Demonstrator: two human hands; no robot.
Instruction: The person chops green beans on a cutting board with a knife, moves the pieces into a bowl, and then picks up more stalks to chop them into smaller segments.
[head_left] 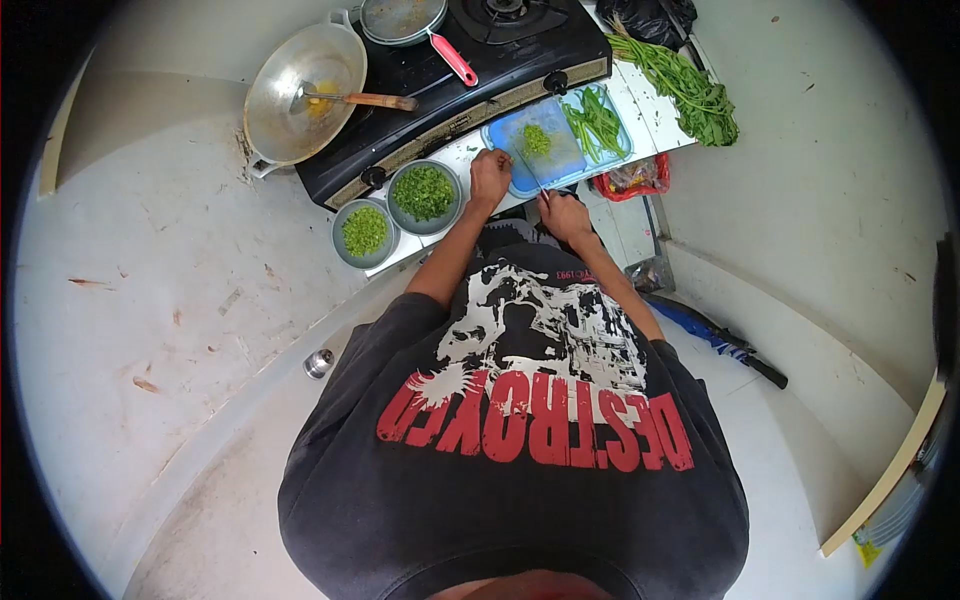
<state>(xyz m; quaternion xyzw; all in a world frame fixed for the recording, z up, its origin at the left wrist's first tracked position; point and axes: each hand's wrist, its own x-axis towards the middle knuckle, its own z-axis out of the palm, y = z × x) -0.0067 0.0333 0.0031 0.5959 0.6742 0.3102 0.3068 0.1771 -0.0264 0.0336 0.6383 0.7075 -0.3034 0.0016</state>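
My right hand (565, 215) is wrapped round the handle of a knife (530, 173), whose thin blade slants up and left across a blue cutting board (505, 140). Just beyond the blade lies a small pile of chopped green stems (536, 140). At the board's left edge my left hand (490, 178) has its fingers curled together; what they hold, if anything, is too small to make out. Uncut leafy greens (597, 122) rest on a light blue tray (625, 150) right of the pile. Left of my left hand stand a bowl of chopped leaves (423, 193) and a bowl of chopped stems (365, 231).
Behind the board is a black gas stove (420, 100) with a red-handled pan (403, 20). A large wok (300, 95) with a wooden-handled utensil (375, 101) stands to its left. More greens (690, 95) and a red bag (650, 178) are at the right.
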